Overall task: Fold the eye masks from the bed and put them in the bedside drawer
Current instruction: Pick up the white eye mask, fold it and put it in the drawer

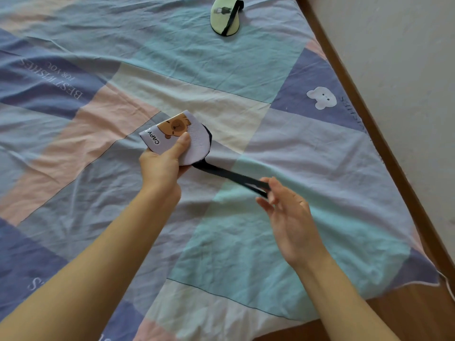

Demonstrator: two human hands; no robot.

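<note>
A lavender eye mask (194, 141) with a brown capybara print is folded in half above the middle of the bed. My left hand (162, 166) grips it, thumb pressed on top. Its black elastic strap (229, 175) stretches down to the right, taut. My right hand (288, 210) pinches the strap's far end between fingertips, the other fingers loosely spread. A second eye mask (225, 17), pale green with a black strap across it, lies folded near the far edge of the bed. No drawer is in view.
The bed sheet (110, 119) is a wrinkled patchwork of blue, pink, teal and cream. A brown wooden bed frame (369, 114) runs along the right side, with a pale wall (406, 57) beyond it.
</note>
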